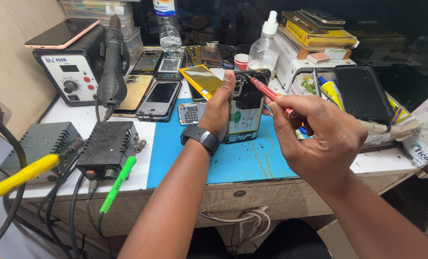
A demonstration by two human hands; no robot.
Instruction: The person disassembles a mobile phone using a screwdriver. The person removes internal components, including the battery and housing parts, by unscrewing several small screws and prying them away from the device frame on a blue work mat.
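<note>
Now, I see my left hand (217, 108) gripping an opened phone (245, 112) above the blue mat (223, 163) | right hand (314, 129) pinching a red screwdriver (266, 91), tip at the phone's top.

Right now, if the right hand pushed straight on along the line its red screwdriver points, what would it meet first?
The right hand aims the red screwdriver up-left. Its tip already sits at the top of the opened phone held in the left hand, so it would probably meet the phone first.

Both forearms reach forward, left hand (217, 108) curled in a grip (thumb raised), right hand (314, 132) pinched shut.
</note>
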